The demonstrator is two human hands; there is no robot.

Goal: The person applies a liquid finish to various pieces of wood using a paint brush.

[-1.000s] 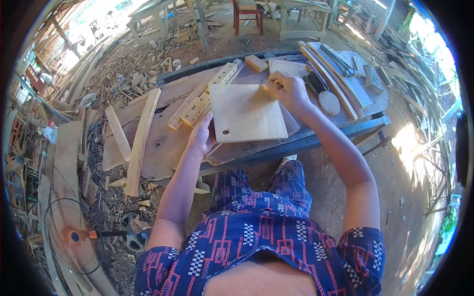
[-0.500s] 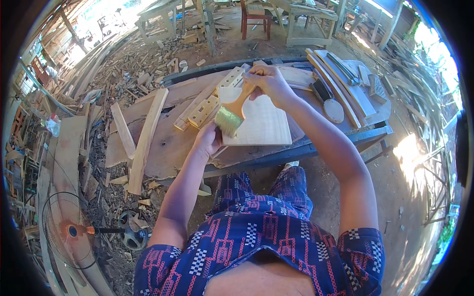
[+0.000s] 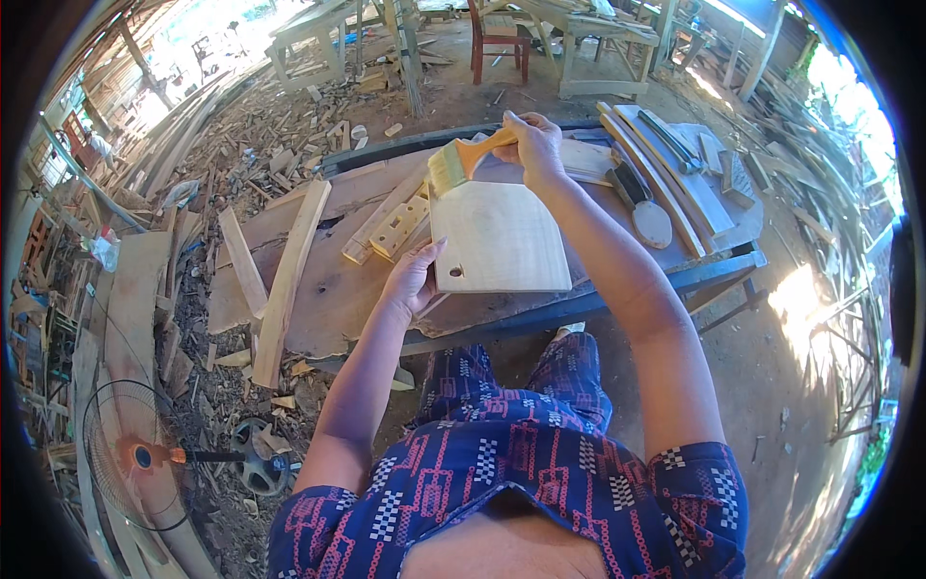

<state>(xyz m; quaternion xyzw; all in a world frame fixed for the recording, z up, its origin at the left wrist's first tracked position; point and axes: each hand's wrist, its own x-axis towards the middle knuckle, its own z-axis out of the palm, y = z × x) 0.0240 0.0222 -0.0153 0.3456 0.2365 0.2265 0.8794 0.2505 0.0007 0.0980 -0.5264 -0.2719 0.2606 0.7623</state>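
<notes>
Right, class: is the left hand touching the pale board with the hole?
Touching. The head view shows the left hand holding the pale board by its left edge, fingers lapping over it.

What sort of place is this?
Most likely a woodworking shop: wood scraps litter the ground, cut planks lie on a worktable, and the right hand holds a wide brush by a pale wooden board.

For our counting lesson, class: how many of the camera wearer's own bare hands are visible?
2: the bare left hand at the left edge of the pale squarish wooden board; the bare right hand holding the orange-handled pale-bristled paintbrush. Neither is fully hidden.
</notes>
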